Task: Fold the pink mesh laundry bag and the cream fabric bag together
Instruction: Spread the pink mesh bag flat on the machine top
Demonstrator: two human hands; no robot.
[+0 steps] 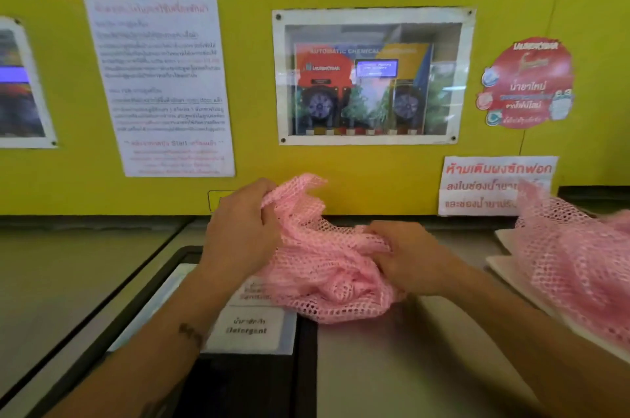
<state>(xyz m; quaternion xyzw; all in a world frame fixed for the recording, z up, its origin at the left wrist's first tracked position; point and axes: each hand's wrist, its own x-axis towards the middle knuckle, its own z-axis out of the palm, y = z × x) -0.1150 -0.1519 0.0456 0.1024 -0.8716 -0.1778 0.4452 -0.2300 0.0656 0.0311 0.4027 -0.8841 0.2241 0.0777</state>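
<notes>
Head view: pink mesh laundry bag (327, 264) is bunched between both hands. Left hand (243, 230) grips its upper-left edge; right hand (414, 257) clutches folds at the middle. Mesh trails rightward past the right hand, over the cream fabric bag (504, 267) (mostly covered), nearer the right hand.

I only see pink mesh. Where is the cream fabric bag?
Head view, far right: the cream fabric bag lies on the machine top, under pink mesh.
</notes>
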